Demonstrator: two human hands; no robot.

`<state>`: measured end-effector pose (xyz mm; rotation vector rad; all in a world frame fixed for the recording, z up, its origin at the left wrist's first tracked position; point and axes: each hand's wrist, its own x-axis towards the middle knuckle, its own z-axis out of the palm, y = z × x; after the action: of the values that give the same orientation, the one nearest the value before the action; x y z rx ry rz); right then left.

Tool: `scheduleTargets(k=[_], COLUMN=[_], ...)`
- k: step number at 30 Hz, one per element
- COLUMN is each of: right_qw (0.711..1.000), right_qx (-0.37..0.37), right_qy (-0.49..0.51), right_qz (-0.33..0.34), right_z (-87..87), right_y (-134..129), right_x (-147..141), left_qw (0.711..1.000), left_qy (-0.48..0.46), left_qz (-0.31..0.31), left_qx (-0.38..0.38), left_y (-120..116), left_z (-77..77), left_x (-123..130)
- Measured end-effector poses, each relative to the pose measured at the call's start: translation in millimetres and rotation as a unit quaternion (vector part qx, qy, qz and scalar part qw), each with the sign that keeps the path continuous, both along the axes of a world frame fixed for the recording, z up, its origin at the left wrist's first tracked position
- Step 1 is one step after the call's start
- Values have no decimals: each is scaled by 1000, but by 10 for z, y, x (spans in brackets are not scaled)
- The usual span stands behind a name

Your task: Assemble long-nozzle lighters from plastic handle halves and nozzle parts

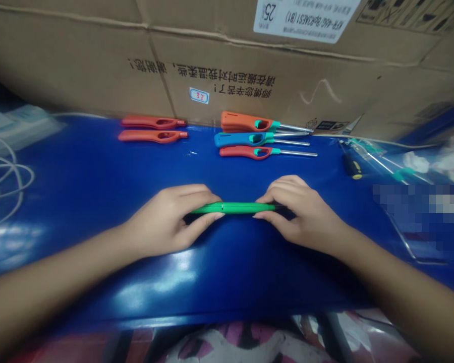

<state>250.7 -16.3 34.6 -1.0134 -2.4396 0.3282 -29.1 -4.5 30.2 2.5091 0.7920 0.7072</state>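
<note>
Both hands hold one green lighter casing (238,207) level above the blue table (98,181). My left hand (174,217) pinches its left end between thumb and fingers. At its right end my right hand (298,212) grips it the same way, and a dark tip shows there. Beyond the hands lie an orange lighter (240,122), a blue lighter (234,139) and a red lighter (238,153), with metal rods pointing right. Farther left rest two red casings (139,121) without rods.
A cardboard box (98,60) stands along the back edge. White cable (17,176) coils at the left. At the right are a black and yellow tool (351,166), rods with green parts (403,174) and a partly blurred-out object.
</note>
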Motion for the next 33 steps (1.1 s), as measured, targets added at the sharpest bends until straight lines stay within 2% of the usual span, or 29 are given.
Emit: scheduleTargets(k=[3,7,11,17,22,25,33], right_qw=[999,997,998,996,995,995,994], right_qx=[15,45,26,20,52,38,28], right_qy=[-31,-66,-64,-74,-79,-92,-102], right_qz=[1,15,9,36,23,18,28], right_z=[-13,-27,-32,-24,-18,-10,-37], right_y=[-41,-103,-119,-123,-108,-94,-78], right_x=[-57,-134,-161,-186,-167,-133,-131], left_qw=[999,991,986,988,995,997,993], left_qy=[30,77,80,68,69,71,74], left_qz=[-9,-17,4,-2,5,8,-5], left_qx=[25,108,143,140,71,41,96], left_y=[-22,-74,-128,-169,-135,-106,-138], left_z=[-24,-53,-47,-34,-45,-63,-85], left_x=[22,59,68,82,86,73,63])
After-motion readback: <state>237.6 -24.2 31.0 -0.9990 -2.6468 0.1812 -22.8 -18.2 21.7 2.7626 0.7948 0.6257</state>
